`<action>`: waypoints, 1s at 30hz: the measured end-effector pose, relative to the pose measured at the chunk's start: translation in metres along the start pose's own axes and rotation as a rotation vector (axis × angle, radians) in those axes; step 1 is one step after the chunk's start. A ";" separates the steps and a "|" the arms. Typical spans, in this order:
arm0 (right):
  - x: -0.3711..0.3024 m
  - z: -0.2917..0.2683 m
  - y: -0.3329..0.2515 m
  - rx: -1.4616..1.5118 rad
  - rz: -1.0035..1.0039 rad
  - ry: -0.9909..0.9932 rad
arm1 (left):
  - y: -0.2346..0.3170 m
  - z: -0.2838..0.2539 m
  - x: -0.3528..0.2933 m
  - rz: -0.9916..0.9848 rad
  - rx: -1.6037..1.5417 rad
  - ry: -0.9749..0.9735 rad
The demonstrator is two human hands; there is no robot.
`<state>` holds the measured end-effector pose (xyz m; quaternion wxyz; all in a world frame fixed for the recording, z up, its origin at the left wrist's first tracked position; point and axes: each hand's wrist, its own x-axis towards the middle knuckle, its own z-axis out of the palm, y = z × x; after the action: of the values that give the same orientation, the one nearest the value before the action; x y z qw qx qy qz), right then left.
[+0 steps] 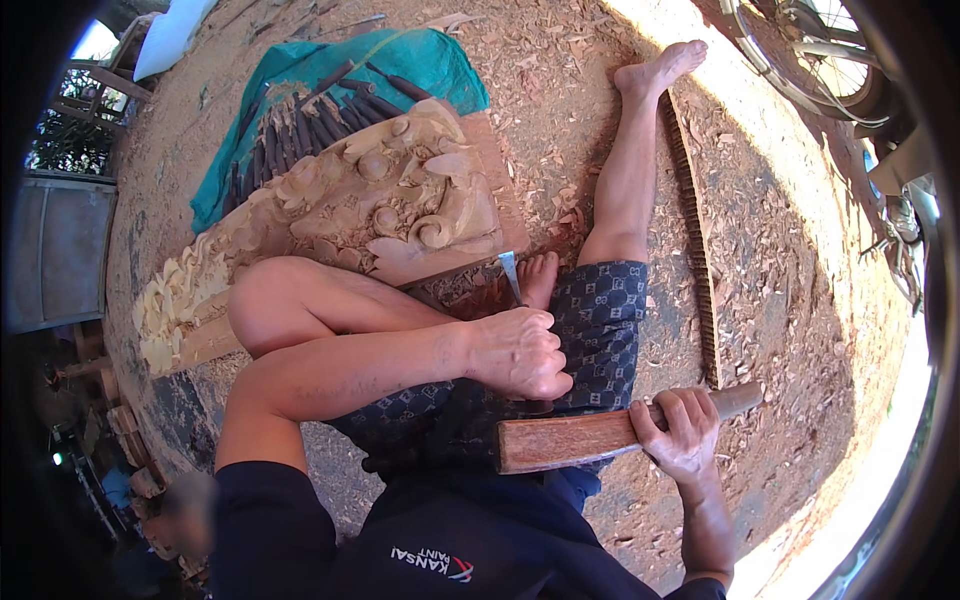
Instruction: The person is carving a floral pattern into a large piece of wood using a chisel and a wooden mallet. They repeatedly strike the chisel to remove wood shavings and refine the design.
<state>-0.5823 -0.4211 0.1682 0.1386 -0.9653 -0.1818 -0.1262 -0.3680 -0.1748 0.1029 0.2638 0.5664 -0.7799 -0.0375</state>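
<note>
My left hand (520, 355) is closed in a fist round a carving chisel (511, 275), its flat metal blade pointing up and away from me. The fist is above my lap, and most of the chisel's handle is hidden inside it. In my right hand (682, 430) is a wooden mallet (565, 445), gripped near where its thick block meets the round handle. The block points left, just below my left fist and apart from it. Beyond my bent left leg lies a carved wooden panel (435, 195) with deep scrolls and leaves; neither tool touches it.
Several dark-handled chisels (290, 135) lie on a green cloth (440, 75) behind the panel. A long ridged wooden strip (697, 240) rests on the chip-strewn ground right of my outstretched leg. A bicycle wheel (835, 50) stands far right. Another person (185, 515) appears blurred at lower left.
</note>
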 end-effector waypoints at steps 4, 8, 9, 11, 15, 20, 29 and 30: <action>-0.024 0.022 0.004 0.027 0.002 -0.063 | -0.001 0.014 0.002 0.042 0.008 -0.022; -0.018 0.032 -0.007 0.082 0.046 -0.081 | -0.012 0.017 -0.004 0.038 0.039 -0.035; -0.015 0.032 -0.008 0.120 0.053 -0.080 | -0.015 0.016 -0.007 0.029 0.034 -0.057; -0.019 0.037 -0.009 0.156 0.054 -0.061 | -0.018 0.016 -0.012 0.004 0.024 -0.104; -0.020 0.038 -0.008 0.176 0.074 -0.060 | -0.019 0.015 -0.012 -0.021 -0.029 -0.170; -0.017 0.038 -0.007 0.152 0.096 -0.082 | -0.020 0.018 -0.016 -0.007 -0.012 -0.155; -0.014 0.039 0.024 -0.066 -0.007 -0.024 | -0.025 0.012 -0.009 -0.044 -0.072 -0.155; -0.009 0.033 0.021 -0.132 0.053 -0.077 | -0.026 0.013 -0.009 -0.050 -0.043 -0.158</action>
<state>-0.5757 -0.4328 0.1301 0.0709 -0.9809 -0.1527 -0.0972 -0.3496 -0.1794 0.0787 0.2125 0.5752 -0.7829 -0.1053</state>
